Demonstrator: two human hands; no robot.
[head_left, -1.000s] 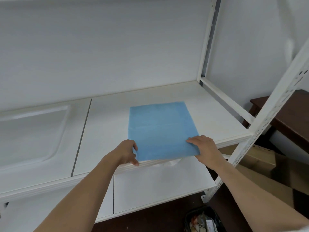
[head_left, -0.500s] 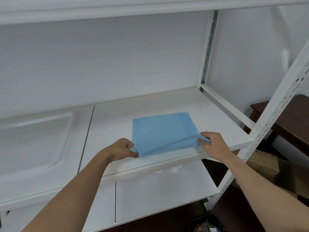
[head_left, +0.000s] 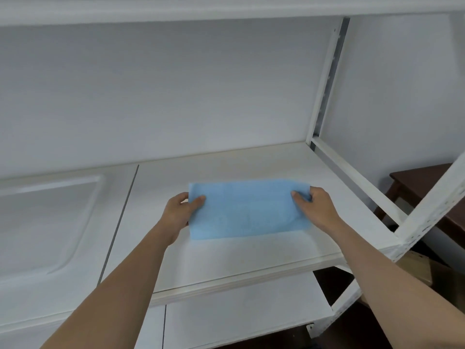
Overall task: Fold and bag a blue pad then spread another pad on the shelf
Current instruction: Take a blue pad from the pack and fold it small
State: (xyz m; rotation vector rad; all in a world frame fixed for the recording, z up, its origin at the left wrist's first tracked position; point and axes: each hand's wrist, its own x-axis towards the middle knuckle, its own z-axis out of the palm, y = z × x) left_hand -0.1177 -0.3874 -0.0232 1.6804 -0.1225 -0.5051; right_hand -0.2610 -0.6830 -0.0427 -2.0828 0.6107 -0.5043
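Note:
A light blue pad (head_left: 247,209) lies on the white shelf board (head_left: 251,258), folded in half into a wide, short rectangle. My left hand (head_left: 180,211) pinches its upper left corner, thumb on top. At the upper right corner, my right hand (head_left: 315,207) grips the pad the same way. Both forearms reach in from below over the shelf's front edge. No bag is in view.
A white panel with a moulded recess (head_left: 47,222) lies on the shelf's left part. A white slotted upright (head_left: 432,210) stands at the right front. A lower shelf board (head_left: 241,316), a dark wooden table (head_left: 425,185) and a cardboard box (head_left: 417,270) sit to the right and below.
Both hands lifted the pad's near edge and carried it away from me onto the far edge, halving the pad. The camera tilted up slightly.

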